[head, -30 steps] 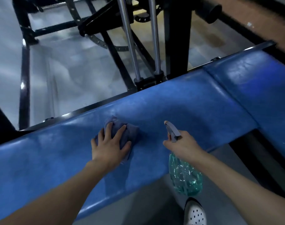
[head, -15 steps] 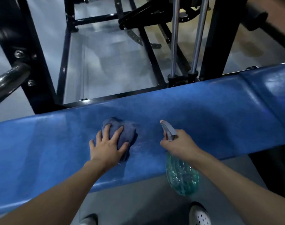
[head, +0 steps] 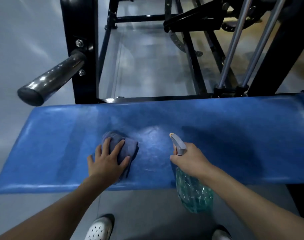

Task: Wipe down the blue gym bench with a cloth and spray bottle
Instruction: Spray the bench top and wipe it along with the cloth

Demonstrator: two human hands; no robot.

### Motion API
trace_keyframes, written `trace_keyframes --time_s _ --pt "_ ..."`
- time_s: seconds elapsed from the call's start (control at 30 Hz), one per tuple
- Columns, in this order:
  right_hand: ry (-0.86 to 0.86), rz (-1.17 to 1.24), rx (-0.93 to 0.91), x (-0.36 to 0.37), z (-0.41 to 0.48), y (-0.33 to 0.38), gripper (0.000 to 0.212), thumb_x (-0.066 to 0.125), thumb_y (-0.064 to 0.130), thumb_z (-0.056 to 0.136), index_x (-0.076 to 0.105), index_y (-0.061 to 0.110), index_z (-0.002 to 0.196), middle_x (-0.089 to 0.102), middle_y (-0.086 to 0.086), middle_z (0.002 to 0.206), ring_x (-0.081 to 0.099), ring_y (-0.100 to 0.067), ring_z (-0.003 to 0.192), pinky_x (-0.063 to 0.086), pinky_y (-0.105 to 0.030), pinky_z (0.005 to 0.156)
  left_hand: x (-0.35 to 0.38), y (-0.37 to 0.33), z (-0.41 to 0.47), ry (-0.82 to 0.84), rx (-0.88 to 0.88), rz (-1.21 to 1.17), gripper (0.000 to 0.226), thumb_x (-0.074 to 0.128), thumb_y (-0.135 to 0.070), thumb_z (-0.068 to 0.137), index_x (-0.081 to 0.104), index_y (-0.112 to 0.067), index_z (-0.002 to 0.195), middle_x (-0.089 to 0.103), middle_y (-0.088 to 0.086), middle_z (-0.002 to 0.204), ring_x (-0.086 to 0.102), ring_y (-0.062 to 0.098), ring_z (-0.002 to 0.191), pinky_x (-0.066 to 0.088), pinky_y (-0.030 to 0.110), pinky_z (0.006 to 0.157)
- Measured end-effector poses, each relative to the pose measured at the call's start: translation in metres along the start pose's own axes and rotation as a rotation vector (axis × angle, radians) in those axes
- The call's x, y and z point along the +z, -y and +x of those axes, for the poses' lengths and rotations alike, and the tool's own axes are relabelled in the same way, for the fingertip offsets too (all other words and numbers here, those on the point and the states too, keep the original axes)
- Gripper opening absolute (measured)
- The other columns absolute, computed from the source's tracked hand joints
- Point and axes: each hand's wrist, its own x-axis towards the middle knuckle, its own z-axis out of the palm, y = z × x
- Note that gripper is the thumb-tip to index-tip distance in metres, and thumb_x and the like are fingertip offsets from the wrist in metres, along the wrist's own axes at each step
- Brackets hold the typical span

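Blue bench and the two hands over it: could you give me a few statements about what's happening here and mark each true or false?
1. The left hand presses a cloth onto the blue bench. True.
2. The spray bottle stands on the bench. False: the right hand holds it, and its green body hangs in front of the bench's near edge.
3. The cloth is bright red. False: it is grey-blue.
4. A white shoe shows on the floor below the bench. True.
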Motion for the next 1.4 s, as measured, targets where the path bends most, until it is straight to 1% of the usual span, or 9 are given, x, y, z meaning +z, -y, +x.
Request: trace_keyframes --time_s 0.3,0.5,0.6,0.77,0.87,0.9,1.03,1.2,1.4 --pt "0.010 -0.131 0.024 0.052 0.008 0.048 0.016 0.055 0.027 0.074 0.047 0.016 0.067 0.052 0.001 0.064 0.054 -0.027 0.064 0.043 -0.034 0.062 0.000 0.082 -0.014 -0.030 -0.108 -0.011 0.065 0.036 -0.074 0.087 0.015 -0.058 0.146 0.006 -0.006 0.162 0.022 0.025 0.143 0.027 0.053 0.108" --pt "0.127 -0.095 -0.075 0.084 0.010 0.087 0.015 0.056 0.019 0.075 0.043 0.020 0.067 0.041 0.001 0.068 0.037 -0.019 0.062 0.032 -0.032 0.059 -0.001 0.131 -0.020 -0.035 -0.201 -0.046 0.065 0.036 -0.075 0.085 0.017 -0.060 0.145 0.006 -0.008 0.162 0.022 0.023 0.142 0.026 0.052 0.108" --pt "0.177 -0.076 -0.125 0.103 0.011 0.108 0.038 0.053 0.014 0.080 0.055 0.044 0.057 0.038 -0.001 0.068 0.035 -0.020 0.062 0.031 -0.030 0.057 -0.002 0.150 -0.020 -0.028 -0.245 -0.054 0.065 0.035 -0.076 0.084 0.018 -0.059 0.145 0.006 -0.007 0.162 0.021 0.023 0.142 0.025 0.052 0.109" --pt "0.187 -0.342 -0.167 0.136 0.020 0.129 0.051 0.048 0.022 0.075 0.053 0.044 0.121 0.053 0.004 0.073 0.056 -0.023 0.075 0.046 -0.033 0.062 -0.003 0.175 -0.022 -0.033 -0.281 -0.070 0.065 0.034 -0.075 0.085 0.017 -0.058 0.145 0.007 -0.006 0.161 0.021 0.023 0.142 0.025 0.053 0.109" --pt "0.169 -0.257 -0.138 0.153 0.021 0.140 0.013 0.053 0.026 0.066 0.055 0.019 0.077 0.053 0.000 0.067 0.055 -0.026 0.068 0.049 -0.037 0.064 -0.005 0.189 -0.023 -0.021 -0.291 -0.072 0.064 0.033 -0.075 0.086 0.013 -0.059 0.145 0.005 -0.005 0.161 0.020 0.024 0.143 0.026 0.054 0.109" --pt "0.166 -0.246 -0.149 0.157 0.022 0.142 0.016 0.053 0.028 0.062 0.051 0.015 0.071 0.052 -0.001 0.065 0.052 -0.025 0.065 0.049 -0.038 0.063 -0.006 0.192 -0.024 -0.018 -0.292 -0.070 0.064 0.032 -0.075 0.086 0.013 -0.059 0.145 0.005 -0.005 0.162 0.020 0.025 0.143 0.025 0.054 0.109" --pt "0.205 -0.212 -0.192 0.183 0.029 0.163 0.015 0.059 0.020 0.069 0.048 0.010 0.069 0.047 -0.003 0.065 0.043 -0.023 0.063 0.039 -0.034 0.058 -0.008 0.210 -0.024 -0.005 -0.340 -0.078 0.065 0.031 -0.076 0.086 0.013 -0.058 0.146 0.003 -0.004 0.162 0.019 0.025 0.143 0.025 0.054 0.109" --pt "0.176 -0.324 -0.187 0.213 0.040 0.188 0.018 0.061 0.028 0.076 0.048 0.019 0.070 0.059 -0.003 0.080 0.059 -0.028 0.076 0.047 -0.033 0.068 -0.006 0.232 -0.028 -0.036 -0.371 -0.118 0.064 0.034 -0.074 0.087 0.019 -0.056 0.146 0.004 -0.006 0.160 0.023 0.025 0.141 0.027 0.052 0.108" --pt "0.264 -0.307 -0.229 0.240 0.045 0.219 0.019 0.060 0.027 0.076 0.048 0.015 0.068 0.050 0.000 0.068 0.048 -0.025 0.067 0.045 -0.037 0.064 -0.006 0.251 -0.030 -0.031 -0.427 -0.181 0.063 0.038 -0.072 0.087 0.019 -0.056 0.145 -0.001 -0.006 0.160 0.018 0.025 0.143 0.029 0.052 0.110"
